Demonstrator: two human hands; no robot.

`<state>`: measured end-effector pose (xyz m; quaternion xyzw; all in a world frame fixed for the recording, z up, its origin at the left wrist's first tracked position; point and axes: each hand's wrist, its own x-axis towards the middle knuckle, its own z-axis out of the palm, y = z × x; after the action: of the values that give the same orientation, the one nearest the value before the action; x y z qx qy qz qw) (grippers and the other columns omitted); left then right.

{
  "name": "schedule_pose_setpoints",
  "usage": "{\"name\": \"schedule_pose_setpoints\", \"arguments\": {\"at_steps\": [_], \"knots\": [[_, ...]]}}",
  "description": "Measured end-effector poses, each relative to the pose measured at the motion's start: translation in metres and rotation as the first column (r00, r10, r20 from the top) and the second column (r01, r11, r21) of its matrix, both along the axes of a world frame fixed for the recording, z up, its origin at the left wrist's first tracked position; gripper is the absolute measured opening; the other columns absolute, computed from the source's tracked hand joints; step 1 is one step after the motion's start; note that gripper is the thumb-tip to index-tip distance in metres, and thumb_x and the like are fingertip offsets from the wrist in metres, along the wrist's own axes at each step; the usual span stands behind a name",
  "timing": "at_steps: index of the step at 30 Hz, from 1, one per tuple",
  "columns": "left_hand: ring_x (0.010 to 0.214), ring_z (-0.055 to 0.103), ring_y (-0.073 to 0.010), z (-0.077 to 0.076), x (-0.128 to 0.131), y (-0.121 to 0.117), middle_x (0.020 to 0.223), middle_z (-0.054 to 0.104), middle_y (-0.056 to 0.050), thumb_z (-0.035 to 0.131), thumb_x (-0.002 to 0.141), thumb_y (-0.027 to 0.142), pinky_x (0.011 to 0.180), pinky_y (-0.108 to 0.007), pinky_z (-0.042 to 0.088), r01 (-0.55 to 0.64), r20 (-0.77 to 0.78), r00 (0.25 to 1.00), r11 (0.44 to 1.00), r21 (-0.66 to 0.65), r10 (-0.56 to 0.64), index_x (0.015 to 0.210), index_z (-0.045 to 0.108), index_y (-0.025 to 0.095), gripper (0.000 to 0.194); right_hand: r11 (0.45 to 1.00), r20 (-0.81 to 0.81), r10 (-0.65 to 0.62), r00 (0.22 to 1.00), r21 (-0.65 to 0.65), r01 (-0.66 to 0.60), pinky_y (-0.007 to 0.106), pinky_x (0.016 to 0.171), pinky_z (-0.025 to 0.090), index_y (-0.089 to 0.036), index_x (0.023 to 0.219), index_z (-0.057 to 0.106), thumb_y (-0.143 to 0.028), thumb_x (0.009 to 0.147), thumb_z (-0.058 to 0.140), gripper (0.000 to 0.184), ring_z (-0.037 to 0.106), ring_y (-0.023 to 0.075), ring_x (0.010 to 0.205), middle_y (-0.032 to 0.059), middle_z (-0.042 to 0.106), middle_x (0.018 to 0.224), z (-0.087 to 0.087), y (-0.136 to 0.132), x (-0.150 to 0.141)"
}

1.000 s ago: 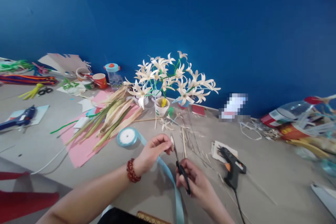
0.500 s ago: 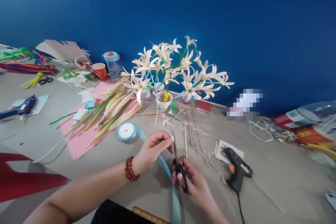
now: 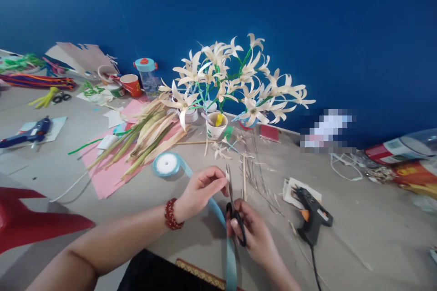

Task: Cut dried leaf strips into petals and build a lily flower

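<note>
My left hand (image 3: 205, 188) is closed in a pinch on a small pale strip (image 3: 227, 176); most of the strip is hidden by the fingers. In my right hand (image 3: 251, 229) is a pair of black-handled scissors (image 3: 236, 225), blades pointing away from me and right beside the strip. Blue ribbon (image 3: 218, 211) runs from its spool (image 3: 166, 164) beneath my left hand to the table's front edge. Beyond the hands, cream-coloured flowers (image 3: 218, 57) on green and light blue stems stand in small cups, one a white paper cup (image 3: 215, 129).
Dried corn husks (image 3: 146, 143) lie on pink paper (image 3: 99, 182) to the left. A black glue gun (image 3: 312, 216) with a cord rests at the right, near thin wires (image 3: 256, 177). A blue glue gun (image 3: 34, 132) lies far left, and a plastic bottle (image 3: 392, 150) far right.
The camera view has shifted, so the flowers appear higher and further right. Both hands keep nearly the same pose, the scissors staying beside the pinched strip.
</note>
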<state>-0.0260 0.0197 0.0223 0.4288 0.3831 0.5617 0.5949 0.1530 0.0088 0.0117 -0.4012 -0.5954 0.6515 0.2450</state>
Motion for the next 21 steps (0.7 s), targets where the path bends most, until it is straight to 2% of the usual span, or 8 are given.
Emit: {"name": "schedule_pose_setpoints", "arguments": {"at_steps": [9, 21], "knots": [[0.067, 0.059, -0.0124, -0.0003, 0.0005, -0.0005, 0.07, 0.061, -0.002, 0.06, 0.09, 0.028, 0.068, -0.025, 0.045, 0.011, 0.045, 0.999, 1.0, 0.017, -0.012, 0.079, 0.057, 0.014, 0.018, 0.999, 0.013, -0.024, 1.0, -0.021, 0.024, 0.023, 0.051, 0.035, -0.023, 0.072, 0.042, -0.074, 0.074, 0.058, 0.053, 0.042, 0.0117, 0.049, -0.0051, 0.051, 0.053, 0.0013, -0.0001, -0.0012], [0.069, 0.059, -0.0133, 0.003, -0.0012, -0.0002, 0.071, 0.061, -0.002, 0.058, 0.091, 0.027, 0.071, -0.026, 0.045, 0.035, 0.004, 0.999, 0.999, 0.017, -0.035, 0.077, 0.058, 0.014, 0.019, 1.0, 0.002, -0.026, 1.0, 0.0, 0.026, 0.023, 0.048, 0.035, -0.023, 0.067, 0.043, -0.075, 0.074, 0.057, 0.054, 0.042, 0.0108, 0.045, -0.0057, 0.048, 0.049, 0.0009, 0.002, 0.0012]]}}
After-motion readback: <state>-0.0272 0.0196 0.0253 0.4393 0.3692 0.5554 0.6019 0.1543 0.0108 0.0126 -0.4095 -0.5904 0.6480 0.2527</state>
